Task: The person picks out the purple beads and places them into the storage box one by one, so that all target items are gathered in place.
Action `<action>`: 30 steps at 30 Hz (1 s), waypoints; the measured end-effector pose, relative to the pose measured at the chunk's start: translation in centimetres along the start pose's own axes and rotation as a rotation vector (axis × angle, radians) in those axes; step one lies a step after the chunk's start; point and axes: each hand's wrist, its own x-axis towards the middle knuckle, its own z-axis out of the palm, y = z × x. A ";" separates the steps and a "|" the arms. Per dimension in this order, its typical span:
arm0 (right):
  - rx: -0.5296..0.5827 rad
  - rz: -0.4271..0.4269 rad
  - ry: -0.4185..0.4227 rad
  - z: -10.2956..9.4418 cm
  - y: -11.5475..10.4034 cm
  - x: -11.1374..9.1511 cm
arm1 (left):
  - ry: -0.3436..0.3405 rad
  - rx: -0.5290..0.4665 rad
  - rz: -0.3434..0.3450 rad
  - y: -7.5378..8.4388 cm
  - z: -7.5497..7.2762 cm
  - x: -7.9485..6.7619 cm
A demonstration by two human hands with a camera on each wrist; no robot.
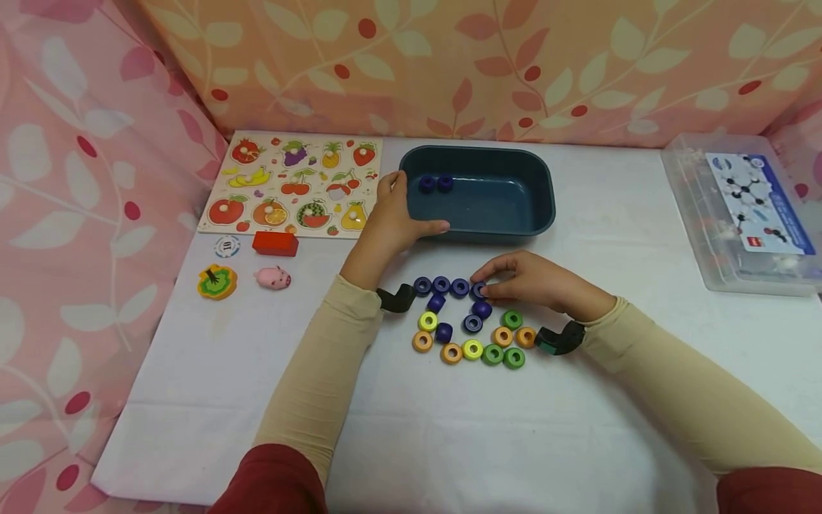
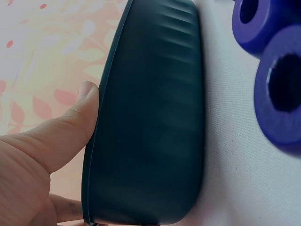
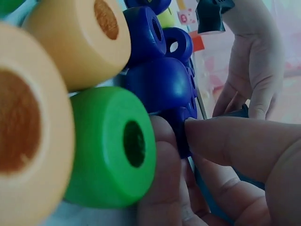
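Observation:
My left hand (image 1: 396, 220) holds the left end of a dark teal tray (image 1: 546, 207), thumb over the front rim and fingers at the left side. The left wrist view shows that thumb (image 2: 82, 113) on the rim. Two purple beads (image 1: 436, 184) lie inside the tray. In front of it, my right hand (image 1: 529, 282) pinches a purple bead (image 3: 178, 132) between thumb and fingers, at the right end of a row of purple beads (image 1: 441, 285). Below that row, more purple, yellow, orange and green beads (image 1: 493, 355) lie in a loose ring on the white cloth.
A wooden fruit puzzle board (image 1: 257, 196) lies left of the tray. Near it are a red block (image 1: 275, 243), a poker chip (image 1: 227, 246), a pink toy pig (image 1: 272, 278) and a tree-shaped piece (image 1: 217, 282). A clear plastic case (image 1: 706, 235) stands at the right.

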 end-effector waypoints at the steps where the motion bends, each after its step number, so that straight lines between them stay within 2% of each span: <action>1: -0.008 0.002 -0.002 -0.1 -0.1 -0.1 | 0.000 0.000 0.000 0.0 0.0 0.0; 3: -0.013 0.003 -0.005 -0.4 -0.6 -0.4 | 0.000 -0.001 0.003 0.0 0.1 0.0; 7: 0.084 -0.021 0.004 -1.9 -2.9 -1.5 | -0.004 -0.005 0.008 0.0 0.1 0.1; 11: 0.200 -0.069 0.075 -4.4 -5.8 -1.4 | -0.004 0.001 0.011 0.0 0.1 0.2; 15: 0.289 -0.060 0.126 -7.1 -7.7 1.3 | -0.006 0.004 0.005 -0.1 0.0 0.3; 20: 0.546 0.088 0.115 -9.4 -8.1 5.9 | -0.005 0.013 0.007 -0.2 -0.1 0.3; 24: 0.721 0.186 0.118 -10.1 -7.6 8.2 | -0.009 0.009 0.011 -0.1 0.1 0.3; 30: 0.849 0.210 0.085 -10.0 -6.8 10.0 | -0.005 0.011 0.007 -0.1 0.0 0.3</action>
